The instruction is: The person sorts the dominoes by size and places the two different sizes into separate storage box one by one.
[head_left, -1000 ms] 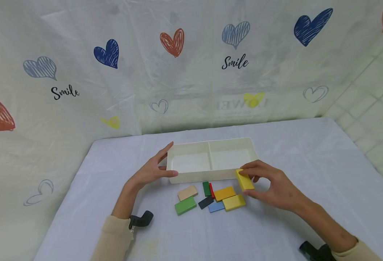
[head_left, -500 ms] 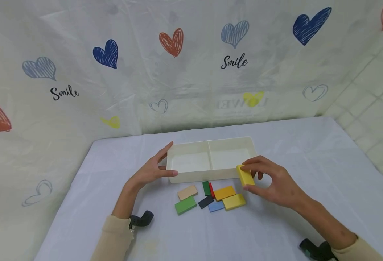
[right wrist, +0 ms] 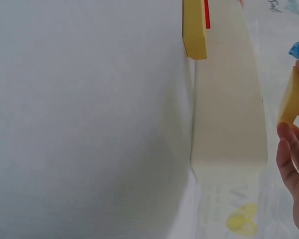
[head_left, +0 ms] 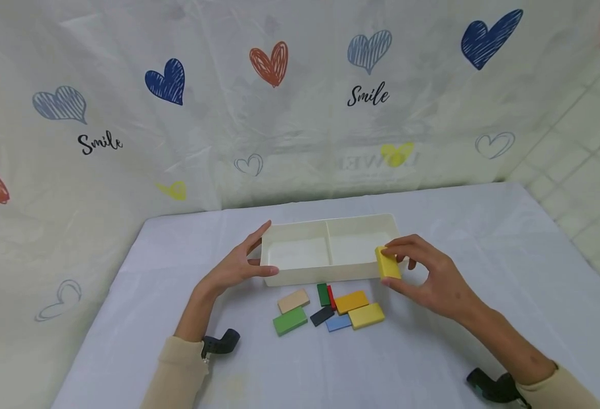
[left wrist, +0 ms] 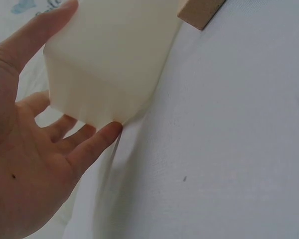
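Note:
My left hand (head_left: pixel 233 264) holds the left end of a white two-compartment tray (head_left: pixel 300 277), thumb along the front wall and index finger at the back corner. The left wrist view shows its fingertips (left wrist: pixel 112 130) at the edges of the tray's end (left wrist: pixel 89 94). Between thumb and fingers, my right hand (head_left: pixel 433 278) pinches a yellow block (head_left: pixel 388 264), raised at the tray's front right corner. That block (right wrist: pixel 292 97) appears at the right edge of the right wrist view, past the tray's wall (right wrist: pixel 229 109). Both visible compartments are bare inside.
Before the tray lie several flat blocks: beige (head_left: pixel 294 301), light green (head_left: pixel 290 321), dark green (head_left: pixel 323 295), red (head_left: pixel 331 297), black (head_left: pixel 322 316), blue (head_left: pixel 338 323), orange (head_left: pixel 351 303) and another yellow one (head_left: pixel 366 316). A white cloth covers the table (head_left: pixel 279 375).
My right hand has lifted the yellow block slightly up and away, from the front of the tray to the height of its rim. The left hand and tray have stayed put.

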A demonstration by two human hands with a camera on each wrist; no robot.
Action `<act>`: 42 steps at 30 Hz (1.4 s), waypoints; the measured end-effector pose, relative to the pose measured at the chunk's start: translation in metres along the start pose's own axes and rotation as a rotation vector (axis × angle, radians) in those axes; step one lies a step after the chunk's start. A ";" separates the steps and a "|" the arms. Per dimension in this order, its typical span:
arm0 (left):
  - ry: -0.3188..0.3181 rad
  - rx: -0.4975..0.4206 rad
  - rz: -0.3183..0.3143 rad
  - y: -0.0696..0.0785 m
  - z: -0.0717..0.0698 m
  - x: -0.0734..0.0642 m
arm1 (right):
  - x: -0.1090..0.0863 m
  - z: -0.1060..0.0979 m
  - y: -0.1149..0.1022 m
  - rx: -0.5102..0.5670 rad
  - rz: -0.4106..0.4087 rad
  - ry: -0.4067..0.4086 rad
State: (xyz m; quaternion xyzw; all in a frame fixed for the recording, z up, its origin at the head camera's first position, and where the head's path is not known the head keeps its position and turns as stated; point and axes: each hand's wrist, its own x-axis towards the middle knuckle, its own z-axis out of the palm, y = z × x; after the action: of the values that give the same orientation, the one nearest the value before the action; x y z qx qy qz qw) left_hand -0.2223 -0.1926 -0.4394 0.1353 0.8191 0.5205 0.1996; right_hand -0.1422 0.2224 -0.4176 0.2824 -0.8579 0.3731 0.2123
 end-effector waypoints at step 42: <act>-0.010 -0.039 -0.013 -0.002 0.000 0.000 | 0.011 0.000 0.020 -0.110 0.180 -0.014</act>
State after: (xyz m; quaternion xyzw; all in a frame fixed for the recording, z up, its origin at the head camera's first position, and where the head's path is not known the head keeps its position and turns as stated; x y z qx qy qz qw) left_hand -0.2225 -0.1935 -0.4407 0.1288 0.8086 0.5343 0.2097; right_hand -0.1633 0.2300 -0.4215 0.1946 -0.9005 0.3409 0.1869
